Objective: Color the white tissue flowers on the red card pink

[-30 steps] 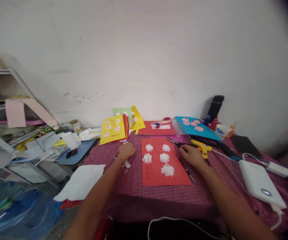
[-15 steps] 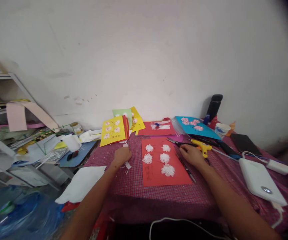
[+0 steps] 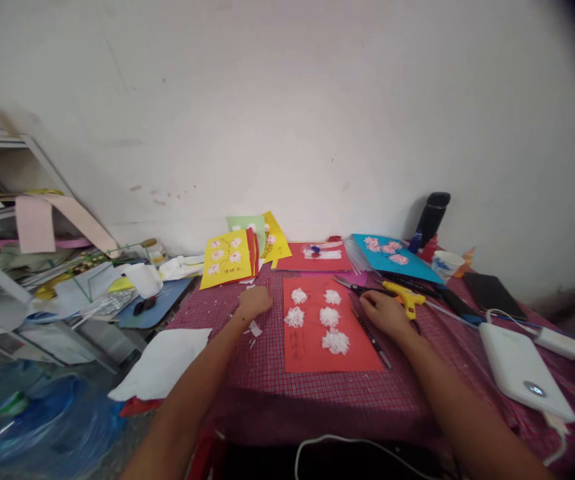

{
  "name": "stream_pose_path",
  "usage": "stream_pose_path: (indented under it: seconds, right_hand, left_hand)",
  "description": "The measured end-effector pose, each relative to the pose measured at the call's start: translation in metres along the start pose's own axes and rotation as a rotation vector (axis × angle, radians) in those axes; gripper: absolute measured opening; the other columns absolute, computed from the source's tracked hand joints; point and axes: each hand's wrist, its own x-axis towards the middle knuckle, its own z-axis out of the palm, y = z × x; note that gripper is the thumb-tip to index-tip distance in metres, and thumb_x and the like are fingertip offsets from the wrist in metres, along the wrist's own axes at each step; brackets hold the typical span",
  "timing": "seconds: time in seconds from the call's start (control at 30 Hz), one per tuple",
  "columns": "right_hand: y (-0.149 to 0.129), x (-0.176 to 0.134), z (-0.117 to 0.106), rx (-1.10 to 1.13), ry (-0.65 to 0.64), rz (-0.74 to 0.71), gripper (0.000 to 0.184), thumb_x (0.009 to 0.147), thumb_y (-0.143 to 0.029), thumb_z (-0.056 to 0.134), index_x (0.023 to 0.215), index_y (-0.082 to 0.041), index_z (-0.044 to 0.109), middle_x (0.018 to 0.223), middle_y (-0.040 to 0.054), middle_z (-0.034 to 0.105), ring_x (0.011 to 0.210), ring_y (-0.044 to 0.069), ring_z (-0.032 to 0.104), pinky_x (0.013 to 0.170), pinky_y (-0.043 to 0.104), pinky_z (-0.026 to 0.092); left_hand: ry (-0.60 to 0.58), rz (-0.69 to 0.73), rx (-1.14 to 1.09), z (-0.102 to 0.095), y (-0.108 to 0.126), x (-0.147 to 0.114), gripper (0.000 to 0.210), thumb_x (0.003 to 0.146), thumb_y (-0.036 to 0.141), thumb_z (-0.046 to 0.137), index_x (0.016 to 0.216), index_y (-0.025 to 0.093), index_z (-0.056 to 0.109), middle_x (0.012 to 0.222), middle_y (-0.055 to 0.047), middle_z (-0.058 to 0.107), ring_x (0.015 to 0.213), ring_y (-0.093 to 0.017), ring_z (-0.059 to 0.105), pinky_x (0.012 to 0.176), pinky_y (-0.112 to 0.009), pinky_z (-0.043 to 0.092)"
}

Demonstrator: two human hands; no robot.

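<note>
A red sheet (image 3: 312, 347) with white crumpled-paper flowers and faint pencil marks lies between my hands. Left of it, my left hand (image 3: 256, 303) rests on the cloth as a loose fist among white paper scraps (image 3: 255, 329); its fingertips are hidden. My right hand (image 3: 383, 312) lies by the sheet's upper right corner, fingers loosely bent and slightly apart. Black scissors (image 3: 352, 285) lie just above its fingertips; whether they touch, I cannot tell. A dark pen (image 3: 371, 339) lies along the sheet's right edge. Beyond my right hand is a yellow glue gun (image 3: 407, 295).
Flower cards stand at the back left, a yellow card (image 3: 224, 257) in front. Behind are a red card (image 3: 310, 263) and a blue card (image 3: 392, 260). On the right are a paper cup (image 3: 448, 263), a black bottle (image 3: 432, 217) and a white power bank (image 3: 524, 373). Water jugs (image 3: 62, 427) stand lower left.
My left hand has shifted slightly right, toward the red sheet. My right hand is almost still. The camera view has moved a little.
</note>
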Motion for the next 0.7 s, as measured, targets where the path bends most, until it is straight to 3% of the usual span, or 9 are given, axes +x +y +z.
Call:
stream_pose_path:
  seconds: [0.23,0.57,0.7]
  right_hand:
    - [-0.001,0.001,0.0,0.001,0.002,0.0,0.026,0.097,-0.031,0.054,0.096,-0.022,0.078,0.102,0.0074,0.081,0.092,0.024,0.073,0.074,0.029,0.045]
    - [-0.003,-0.001,-0.002,-0.017,-0.008,0.008,0.027,0.099,-0.033,0.052,0.095,-0.023,0.077,0.099,0.0059,0.081,0.09,0.023,0.073,0.072,0.029,0.044]
    - [-0.003,-0.001,-0.003,-0.011,-0.01,0.002,0.028,0.099,-0.033,0.051,0.095,-0.023,0.076,0.102,0.0057,0.081,0.091,0.023,0.073,0.072,0.029,0.045]
  left_hand:
    - [0.001,-0.044,0.063,-0.001,-0.024,-0.018,0.038,0.1,0.043,0.063,0.126,0.015,0.065,0.126,-0.01,0.067,0.112,-0.022,0.067,0.097,-0.046,0.058]
    - [0.022,0.024,0.004,0.0,0.009,0.009,0.039,0.1,0.043,0.064,0.128,0.016,0.064,0.129,-0.011,0.066,0.114,-0.023,0.066,0.098,-0.047,0.058]
    - [0.0,-0.01,-0.01,-0.005,0.007,0.015,0.04,0.1,0.043,0.064,0.128,0.016,0.064,0.128,-0.011,0.066,0.112,-0.023,0.067,0.096,-0.046,0.058]
